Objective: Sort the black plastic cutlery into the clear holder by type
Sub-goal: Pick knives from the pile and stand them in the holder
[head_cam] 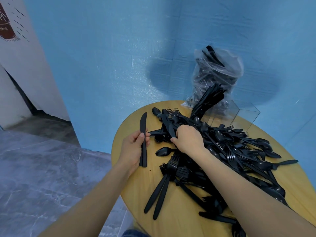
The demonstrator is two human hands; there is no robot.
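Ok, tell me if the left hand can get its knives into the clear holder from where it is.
Probably not directly. The left hand grips knives at the table's near-left edge; the clear holder stands at the far side, behind the cutlery pile and the right hand.

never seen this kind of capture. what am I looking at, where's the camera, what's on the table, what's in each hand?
There is no robot here: a person is working with bare hands, and the single wide-angle camera sits on their head, looking forward and down, so the arms enter from the bottom. The round yellow table carries a big pile of black plastic cutlery: forks, spoons and knives mixed together. At the far edge stands the clear holder, with some pieces already upright in one compartment. Behind it is a clear plastic bag with more black cutlery. The left hand holds knives, at least two, by the handles. The right hand reaches into the pile and grips another knife.
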